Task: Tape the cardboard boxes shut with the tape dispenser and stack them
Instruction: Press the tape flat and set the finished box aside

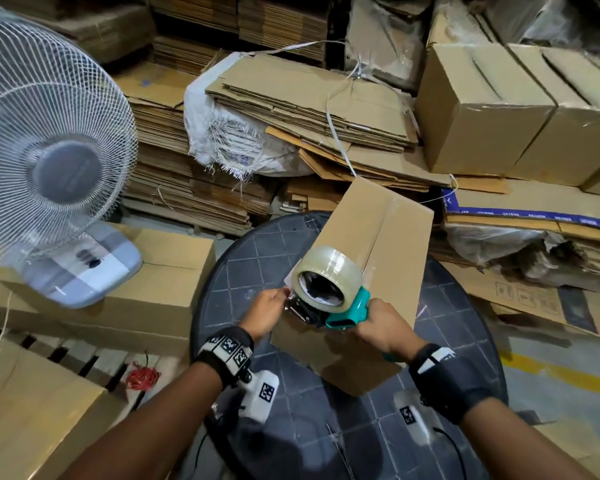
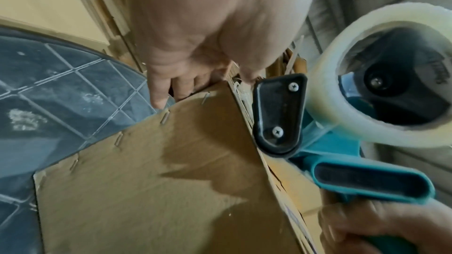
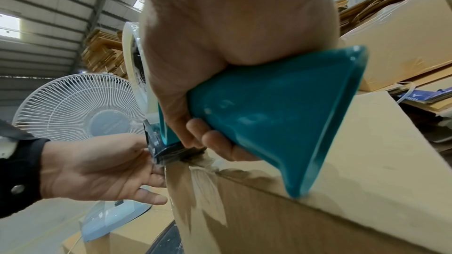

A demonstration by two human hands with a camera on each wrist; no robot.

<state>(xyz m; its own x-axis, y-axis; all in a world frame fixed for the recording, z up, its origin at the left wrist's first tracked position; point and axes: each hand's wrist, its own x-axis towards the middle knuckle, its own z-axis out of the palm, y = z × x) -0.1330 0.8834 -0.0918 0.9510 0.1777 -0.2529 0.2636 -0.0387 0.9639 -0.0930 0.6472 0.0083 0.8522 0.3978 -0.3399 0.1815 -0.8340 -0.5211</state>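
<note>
A long cardboard box (image 1: 378,237) lies on the round dark table (image 1: 243,265), with clear tape running along its top seam. At the box's near end sits the teal tape dispenser (image 1: 347,306) carrying a clear tape roll (image 1: 326,275). My right hand (image 1: 385,327) grips its teal handle (image 3: 281,113). My left hand (image 1: 267,311) is at the dispenser's front end. Its straight fingers (image 2: 159,88) press the tape strip (image 3: 195,190) against the box's end face (image 2: 159,190). The blade is mostly hidden behind that hand.
A white fan (image 1: 49,150) stands on a closed box (image 1: 163,282) at the left. Bundles of flattened cardboard (image 1: 309,109) fill the back. Several made-up boxes (image 1: 499,109) stand at the back right. A red string bundle (image 1: 142,375) lies low on the left.
</note>
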